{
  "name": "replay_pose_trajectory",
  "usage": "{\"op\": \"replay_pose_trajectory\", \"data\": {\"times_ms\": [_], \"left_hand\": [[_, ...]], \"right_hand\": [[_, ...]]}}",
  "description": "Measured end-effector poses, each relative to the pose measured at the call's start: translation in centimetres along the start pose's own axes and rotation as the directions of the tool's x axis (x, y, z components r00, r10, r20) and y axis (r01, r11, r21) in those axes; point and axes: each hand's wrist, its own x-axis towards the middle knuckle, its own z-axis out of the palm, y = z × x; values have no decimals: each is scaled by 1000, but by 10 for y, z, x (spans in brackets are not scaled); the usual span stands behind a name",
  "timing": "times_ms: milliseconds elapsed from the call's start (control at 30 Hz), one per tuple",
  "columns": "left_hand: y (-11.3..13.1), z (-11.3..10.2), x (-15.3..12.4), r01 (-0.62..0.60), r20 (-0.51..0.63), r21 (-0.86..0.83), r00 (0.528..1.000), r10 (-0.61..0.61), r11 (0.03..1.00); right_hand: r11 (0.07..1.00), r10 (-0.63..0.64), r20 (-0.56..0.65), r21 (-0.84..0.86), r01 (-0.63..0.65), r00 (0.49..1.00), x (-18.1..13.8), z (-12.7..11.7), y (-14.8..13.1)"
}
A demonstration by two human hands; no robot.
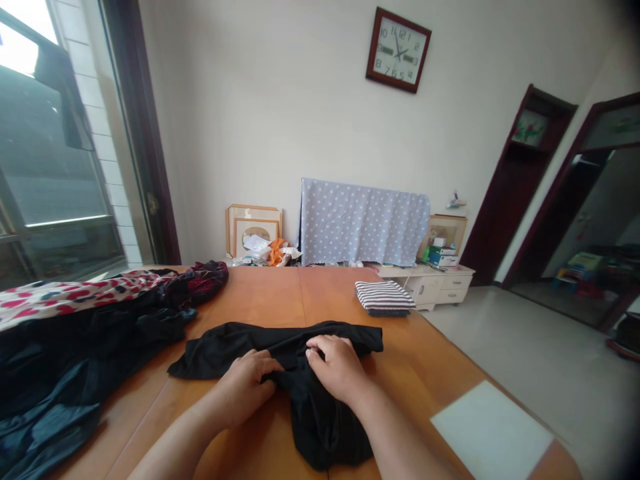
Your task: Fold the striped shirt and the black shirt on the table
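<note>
A black garment (pixel 325 413), perhaps a pair of trousers, lies crumpled on the wooden table (pixel 265 293) in front of me. One part of it stretches to the left, one to the right, and another hangs toward me. My left hand (pixel 250 380) is closed on the cloth near its middle, thumb and fingers together at the near edge. Just to the right, my right hand (pixel 337 367) rests on the garment with bent fingers gripping the fabric. Its fingertips are partly lost in the dark folds.
Loose clothes (pixel 75 353), dark and red-patterned, are heaped at the table's left. A folded striped stack (pixel 384 297) sits near the far right edge. A pale sheet (pixel 493 430) lies at the near right corner. Behind stand a dotted cloth cover (pixel 365 223) and a white cabinet (pixel 445 287).
</note>
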Motion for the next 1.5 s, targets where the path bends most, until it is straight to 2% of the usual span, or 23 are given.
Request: {"op": "replay_pose_trajectory", "data": {"times_ms": [167,300,400,467,567,667,733,900,1067,1133,1233,1267,1300,1333,1367,1433,1467,1500], "left_hand": [[0,-10,-2,66,-22,-322,997,-77,944],[8,-28,-9,156,-76,-396,976,-202,905],[5,-37,-12,241,-171,-359,933,-317,902],[-6,-40,-12,318,-198,-298,902,-384,900],[-28,-41,-10,432,-226,-99,867,-443,896],[-44,-43,-12,460,-214,131,878,-427,879],[-47,-46,-15,485,-190,216,872,-450,848],[-45,-52,-22,574,-245,285,818,-521,768],[-50,-57,-26,683,-312,258,728,-610,683],[-53,-58,-28,703,-321,247,709,-628,667],[-54,-57,-29,704,-323,264,709,-627,659],[-54,-55,-29,698,-331,277,715,-616,661],[-53,-54,-28,689,-349,292,723,-597,664],[-52,-53,-27,676,-376,306,733,-567,671],[-50,-52,-26,660,-412,319,743,-527,680],[-46,-49,-22,618,-476,334,762,-439,711],[-43,-47,-20,592,-487,334,775,-403,734],[-41,-45,-18,561,-480,329,792,-378,760]], "right_hand": [[997,31,9,-74,-30,999,1,-3,3],[992,45,31,-117,-41,999,1,-6,2],[986,68,45,-156,-60,997,1,-8,0],[981,84,59,-180,-72,995,1,-10,-1],[976,101,80,-203,-83,992,1,-12,-1],[970,127,89,-221,-105,988,0,-13,1],[960,159,87,-244,-134,983,-1,-13,4],[945,236,98,-252,-206,967,-4,-15,16],[971,223,203,-133,-199,954,-9,-22,24],[977,212,312,-47,-208,926,-13,-26,26],[942,212,559,100,-319,801,-18,-29,26],[923,204,615,138,-358,762,-18,-30,26],[907,196,632,172,-383,750,-18,-29,26],[899,191,609,208,-387,770,-17,-29,25],[896,188,544,245,-369,818,-14,-28,26],[908,202,314,296,-297,928,-8,-25,28],[921,216,175,291,-260,961,-4,-24,31],[936,235,44,261,-238,971,-1,-24,35]]}}
